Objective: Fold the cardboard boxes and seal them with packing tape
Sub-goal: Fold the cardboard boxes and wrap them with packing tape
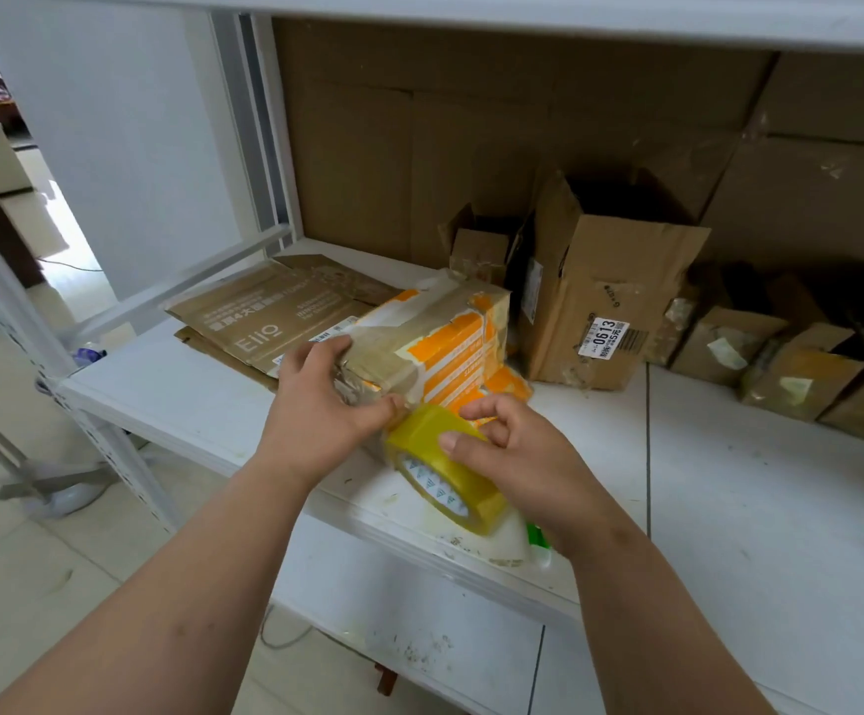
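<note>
white shelf (203, 394) | left hand (316, 405) grips box (435, 338) | right hand (517, 451) grips tape roll (440, 467)

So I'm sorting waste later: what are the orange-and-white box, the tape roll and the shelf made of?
Orange-and-white box: printed cardboard, torn edges showing brown, glossy tape over it. Tape roll: clear yellowish plastic film, shiny. Shelf: white painted board, probably metal or laminate, scuffed.

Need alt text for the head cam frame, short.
A person's left hand holds a taped orange-and-white cardboard box on a white shelf while the right hand grips a yellow roll of packing tape against its near end. Flattened cardboard lies behind; open brown boxes stand to the right.
</note>
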`<state>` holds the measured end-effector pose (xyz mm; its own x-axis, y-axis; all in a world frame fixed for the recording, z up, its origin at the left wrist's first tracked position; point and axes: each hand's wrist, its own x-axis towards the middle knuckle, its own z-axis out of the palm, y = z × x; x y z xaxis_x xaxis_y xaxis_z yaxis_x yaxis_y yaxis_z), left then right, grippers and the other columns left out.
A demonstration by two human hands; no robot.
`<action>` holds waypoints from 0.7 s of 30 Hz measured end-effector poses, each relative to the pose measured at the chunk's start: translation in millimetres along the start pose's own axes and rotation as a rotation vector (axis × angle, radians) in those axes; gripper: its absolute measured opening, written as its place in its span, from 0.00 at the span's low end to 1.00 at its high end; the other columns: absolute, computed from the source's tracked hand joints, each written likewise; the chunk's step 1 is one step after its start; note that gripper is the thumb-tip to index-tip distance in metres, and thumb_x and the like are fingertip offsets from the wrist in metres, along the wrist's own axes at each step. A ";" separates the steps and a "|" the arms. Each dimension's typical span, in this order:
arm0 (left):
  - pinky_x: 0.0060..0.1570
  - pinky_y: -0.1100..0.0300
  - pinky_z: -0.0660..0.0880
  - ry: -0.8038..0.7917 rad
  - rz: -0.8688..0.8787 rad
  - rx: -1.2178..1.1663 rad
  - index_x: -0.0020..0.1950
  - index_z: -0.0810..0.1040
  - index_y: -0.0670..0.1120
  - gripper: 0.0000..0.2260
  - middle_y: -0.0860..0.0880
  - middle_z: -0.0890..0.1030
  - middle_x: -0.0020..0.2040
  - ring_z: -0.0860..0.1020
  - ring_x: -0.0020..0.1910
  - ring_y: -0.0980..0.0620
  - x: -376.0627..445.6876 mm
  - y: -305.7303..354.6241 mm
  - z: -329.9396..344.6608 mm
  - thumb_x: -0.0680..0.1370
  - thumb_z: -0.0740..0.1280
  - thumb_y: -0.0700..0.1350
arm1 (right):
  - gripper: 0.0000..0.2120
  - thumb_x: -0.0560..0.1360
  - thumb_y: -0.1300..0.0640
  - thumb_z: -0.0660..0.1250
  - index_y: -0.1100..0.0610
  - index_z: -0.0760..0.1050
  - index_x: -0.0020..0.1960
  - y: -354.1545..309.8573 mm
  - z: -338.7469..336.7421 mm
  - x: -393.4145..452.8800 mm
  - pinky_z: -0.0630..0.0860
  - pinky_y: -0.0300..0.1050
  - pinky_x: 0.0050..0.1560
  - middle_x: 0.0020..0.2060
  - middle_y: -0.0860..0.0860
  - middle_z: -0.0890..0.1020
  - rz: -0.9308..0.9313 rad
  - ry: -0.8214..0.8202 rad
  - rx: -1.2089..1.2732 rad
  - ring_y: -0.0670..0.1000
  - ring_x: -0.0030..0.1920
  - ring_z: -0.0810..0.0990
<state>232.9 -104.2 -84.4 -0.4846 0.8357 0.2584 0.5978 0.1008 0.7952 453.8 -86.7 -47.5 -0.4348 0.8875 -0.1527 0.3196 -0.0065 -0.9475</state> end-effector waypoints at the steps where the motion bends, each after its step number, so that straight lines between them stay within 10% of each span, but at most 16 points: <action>1: 0.59 0.61 0.70 0.006 0.009 -0.004 0.71 0.69 0.57 0.44 0.59 0.63 0.64 0.70 0.60 0.57 4.5 -0.1 -2.4 0.57 0.73 0.68 | 0.12 0.73 0.53 0.74 0.47 0.77 0.55 0.2 -2.7 -0.2 0.79 0.51 0.56 0.48 0.51 0.84 0.002 -0.041 0.027 0.51 0.50 0.84; 6: 0.65 0.53 0.72 -0.037 -0.009 -0.007 0.71 0.71 0.58 0.42 0.52 0.66 0.72 0.72 0.66 0.49 18.3 -8.7 -6.5 0.59 0.77 0.65 | 0.07 0.77 0.62 0.69 0.52 0.82 0.50 10.3 3.1 -6.3 0.78 0.39 0.50 0.44 0.47 0.87 -0.014 -0.152 0.049 0.45 0.46 0.84; 13: 0.69 0.46 0.69 -0.107 -0.054 -0.013 0.73 0.71 0.56 0.42 0.50 0.64 0.75 0.70 0.70 0.47 30.9 -10.6 -14.9 0.61 0.76 0.64 | 0.10 0.80 0.52 0.65 0.57 0.82 0.51 12.9 12.7 -3.6 0.74 0.63 0.62 0.50 0.59 0.84 0.020 -0.055 0.008 0.61 0.55 0.81; 21: 0.74 0.43 0.62 -0.164 -0.109 -0.222 0.80 0.54 0.60 0.50 0.53 0.59 0.80 0.60 0.77 0.50 24.9 -6.8 -18.7 0.65 0.78 0.62 | 0.13 0.82 0.47 0.61 0.52 0.80 0.57 9.9 20.1 -6.5 0.76 0.48 0.60 0.53 0.47 0.84 0.115 -0.012 0.168 0.48 0.55 0.82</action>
<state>204.8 -94.2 -73.2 -0.4177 0.9044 0.0867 0.3847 0.0897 0.9187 442.8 -101.8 -61.5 -0.4138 0.8708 -0.2655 0.2229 -0.1858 -0.9570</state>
